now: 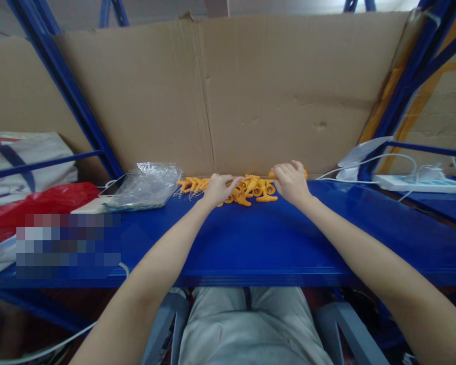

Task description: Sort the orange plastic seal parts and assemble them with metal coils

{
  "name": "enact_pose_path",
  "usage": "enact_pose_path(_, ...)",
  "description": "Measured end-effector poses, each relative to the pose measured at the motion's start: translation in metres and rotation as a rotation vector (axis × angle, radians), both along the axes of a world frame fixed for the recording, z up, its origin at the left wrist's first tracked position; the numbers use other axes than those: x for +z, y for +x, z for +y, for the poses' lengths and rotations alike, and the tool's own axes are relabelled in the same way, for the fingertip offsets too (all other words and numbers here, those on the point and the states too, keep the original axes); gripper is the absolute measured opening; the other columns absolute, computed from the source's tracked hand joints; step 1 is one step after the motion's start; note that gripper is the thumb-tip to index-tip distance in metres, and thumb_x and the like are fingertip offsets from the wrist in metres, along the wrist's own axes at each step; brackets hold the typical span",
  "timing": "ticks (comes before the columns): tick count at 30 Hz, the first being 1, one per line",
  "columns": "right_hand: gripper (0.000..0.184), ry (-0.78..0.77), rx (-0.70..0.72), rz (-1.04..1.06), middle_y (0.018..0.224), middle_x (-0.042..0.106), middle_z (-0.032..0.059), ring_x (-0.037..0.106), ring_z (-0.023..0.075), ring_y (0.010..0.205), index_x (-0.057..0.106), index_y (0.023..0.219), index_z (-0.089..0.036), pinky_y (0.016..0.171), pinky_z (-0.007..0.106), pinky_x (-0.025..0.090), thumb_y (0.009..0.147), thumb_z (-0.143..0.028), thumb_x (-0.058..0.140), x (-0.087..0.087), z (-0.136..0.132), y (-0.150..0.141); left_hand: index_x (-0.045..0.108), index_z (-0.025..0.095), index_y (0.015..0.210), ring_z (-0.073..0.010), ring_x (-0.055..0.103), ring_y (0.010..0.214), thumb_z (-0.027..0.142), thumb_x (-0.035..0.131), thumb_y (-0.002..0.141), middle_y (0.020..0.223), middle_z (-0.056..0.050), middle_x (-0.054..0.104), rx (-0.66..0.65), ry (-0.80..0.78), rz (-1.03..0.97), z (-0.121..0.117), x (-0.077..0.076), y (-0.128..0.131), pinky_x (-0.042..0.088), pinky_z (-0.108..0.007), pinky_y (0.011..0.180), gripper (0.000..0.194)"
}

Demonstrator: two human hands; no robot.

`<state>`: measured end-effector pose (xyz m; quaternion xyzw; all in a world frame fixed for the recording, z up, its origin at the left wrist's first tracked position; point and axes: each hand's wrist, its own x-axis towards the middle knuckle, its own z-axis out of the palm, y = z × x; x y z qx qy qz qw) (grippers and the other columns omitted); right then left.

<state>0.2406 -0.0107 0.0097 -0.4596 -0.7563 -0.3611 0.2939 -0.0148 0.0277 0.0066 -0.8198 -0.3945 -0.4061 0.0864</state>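
Yellow-orange bits by two hands

The orange pieces point(266, 198) look smooth and shiny, like plastic. Some have round, cup-like ends with holes. They lie in a pile on the flat, shiny blue surface point(266, 238), near the tall brown cardboard point(266, 91). Small, thin metal-looking bits point(193, 194) sit by the left end. The left hand point(219, 188) is on the pile, fingers bent. The right hand point(290, 180) curls at its right end. I cannot tell what either grips.

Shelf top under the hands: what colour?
The shelf top is plain, glossy blue; shows best in the head view.
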Motion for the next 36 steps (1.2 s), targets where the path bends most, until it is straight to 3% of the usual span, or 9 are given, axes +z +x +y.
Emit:
enact_pose_path(4,0.026,-0.144,-0.214,0.291,0.114,0.066,0.0164,0.056,0.0309,0.108,0.066,0.108,-0.017,0.092,0.047,0.04,0.09,-0.03,0.052,0.004,0.012,0.036,0.064,0.018,0.066,-0.0153,0.054,0.06,0.047,0.055,0.091,0.063,-0.002,0.062,0.142,-0.035,-0.088,0.016,-0.001,-0.023,0.037,-0.027,0.062,0.04)
enact_pose_path(7,0.03,-0.314,-0.418,0.462,0.122,0.064,0.0167,0.057,0.034,0.113,0.069,0.109,-0.019,0.089,0.048,0.045,0.087,-0.036,0.057,0.001,0.019,0.062,0.065,0.018,0.072,-0.0189,0.058,0.074,0.035,0.055,0.091,0.075,-0.005,0.065,0.191,0.046,-0.086,0.027,-0.004,-0.035,0.043,-0.029,0.071,0.028)
enact_pose_path(10,0.034,-0.517,-0.544,0.558,0.12,0.067,0.0162,0.062,0.0323,0.112,0.07,0.113,-0.018,0.086,0.041,0.049,0.088,-0.039,0.06,-0.006,0.024,0.081,0.065,0.018,0.075,-0.0218,0.059,0.086,0.029,0.051,0.092,0.086,-0.008,0.065,0.232,0.122,-0.046,0.03,-0.004,-0.042,0.045,-0.033,0.079,0.025)
enact_pose_path(13,0.033,-0.643,-0.567,0.622,0.113,0.072,0.0147,0.067,0.0295,0.109,0.071,0.112,-0.017,0.082,0.034,0.051,0.089,-0.036,0.059,-0.013,0.028,0.092,0.069,0.018,0.082,-0.0248,0.06,0.093,0.028,0.051,0.093,0.094,-0.011,0.066,0.326,0.125,-0.017,0.025,-0.002,-0.044,0.044,-0.037,0.083,0.023)
enact_pose_path(19,0.035,-0.731,-0.578,0.658,0.121,0.07,0.0153,0.064,0.0309,0.118,0.066,0.12,-0.016,0.089,0.035,0.051,0.089,-0.028,0.057,-0.02,0.035,0.096,0.071,0.02,0.109,-0.0257,0.066,0.097,0.02,0.043,0.094,0.1,-0.01,0.074,0.433,-0.027,-0.011,0.012,0.009,-0.041,0.045,-0.036,0.086,0.032)
enact_pose_path(23,0.042,-0.754,-0.596,0.657,0.129,0.066,0.0158,0.061,0.0318,0.123,0.058,0.128,-0.017,0.092,0.039,0.05,0.087,-0.028,0.058,-0.022,0.033,0.089,0.071,0.018,0.111,-0.0268,0.069,0.101,0.018,0.042,0.093,0.105,-0.01,0.076,0.51,-0.075,0.0,0.01,0.011,-0.042,0.046,-0.035,0.088,0.034)
enact_pose_path(27,0.05,-0.72,-0.639,0.597,0.129,0.064,0.0241,0.061,0.0331,0.122,0.048,0.134,-0.008,0.094,0.041,0.049,0.091,-0.032,0.052,-0.022,0.026,0.08,0.069,0.02,0.115,-0.0259,0.069,0.105,0.022,0.042,0.095,0.109,-0.01,0.076,0.547,-0.116,0.019,0.011,0.008,-0.044,0.048,-0.032,0.088,0.034)
enact_pose_path(36,0.045,-0.769,-0.654,0.401,0.124,0.066,0.0278,0.061,0.0341,0.122,0.06,0.129,-0.005,0.096,0.046,0.049,0.09,-0.019,0.045,-0.021,0.02,0.071,0.069,0.017,0.118,-0.0254,0.069,0.107,0.023,0.042,0.096,0.115,-0.012,0.074,0.544,-0.238,0.068,0.02,-0.003,-0.058,0.051,-0.03,0.089,0.035)
